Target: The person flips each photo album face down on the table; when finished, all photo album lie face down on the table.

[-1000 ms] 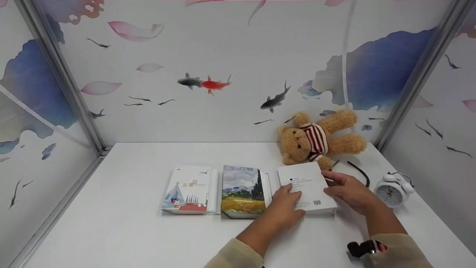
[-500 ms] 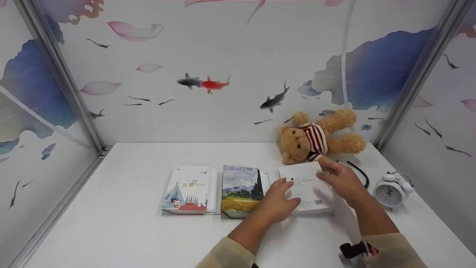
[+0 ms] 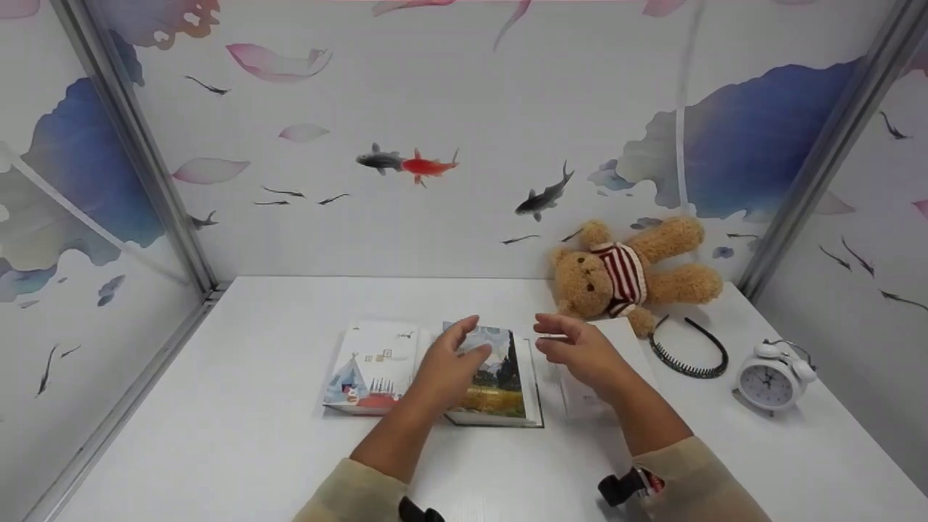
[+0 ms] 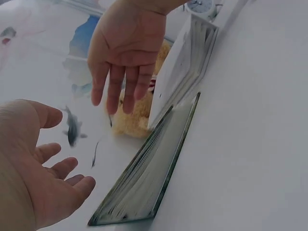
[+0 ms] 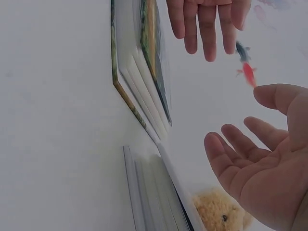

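My left hand hovers over the left side of a photo album with a painted landscape cover. Its fingers are loosely bent and hold nothing. Opposite it, my right hand is above a white album, fingers relaxed and nothing in them. Both wrist views show the palms facing each other, apart from the albums. In the left wrist view the landscape album lies with its page edges fanned slightly apart. Left of it is another white album with a tent drawing, partly behind my left hand and forearm.
A teddy bear in a striped shirt lies against the back wall. To the right are a black headband and a white alarm clock. Printed panels bound the white table at the back and sides.
Both hands have left the white album and moved left, the left one now over the landscape album. The headband shows more fully. The head view has shifted slightly.
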The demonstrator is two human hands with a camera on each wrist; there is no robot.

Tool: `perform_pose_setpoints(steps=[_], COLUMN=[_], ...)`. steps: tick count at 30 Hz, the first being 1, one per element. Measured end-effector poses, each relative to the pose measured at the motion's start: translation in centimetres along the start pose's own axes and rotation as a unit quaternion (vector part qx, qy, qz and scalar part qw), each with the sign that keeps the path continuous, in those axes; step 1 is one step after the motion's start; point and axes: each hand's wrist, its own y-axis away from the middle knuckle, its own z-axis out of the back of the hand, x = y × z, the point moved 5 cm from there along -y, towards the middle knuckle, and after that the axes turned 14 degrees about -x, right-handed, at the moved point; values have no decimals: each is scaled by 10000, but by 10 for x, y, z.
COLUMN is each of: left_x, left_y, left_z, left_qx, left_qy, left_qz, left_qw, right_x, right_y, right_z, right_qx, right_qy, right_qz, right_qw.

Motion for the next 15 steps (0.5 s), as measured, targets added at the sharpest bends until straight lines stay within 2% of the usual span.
perform_pose_setpoints(steps=[4, 8, 11, 15], left_x=[11, 20, 27, 33], left_y=[-5, -10, -13, -13], left_z=[33, 53, 58, 54], left_qx=[-316, -542, -585, -432], left_qy=[-159, -145, -13, -56], left_qz=[-20, 112, 260, 353], left_qw=[9994, 9984, 9980, 9984], right_x=[3, 8, 9, 3], right_y=[-4, -9, -12, -10], right_z=[-18, -33, -41, -44], right_qx=[69, 105, 154, 179], right_qy=[-77, -201, -347, -404], right_qz=[-73, -48, -43, -152], right_qw=[9999, 9997, 9993, 9989])
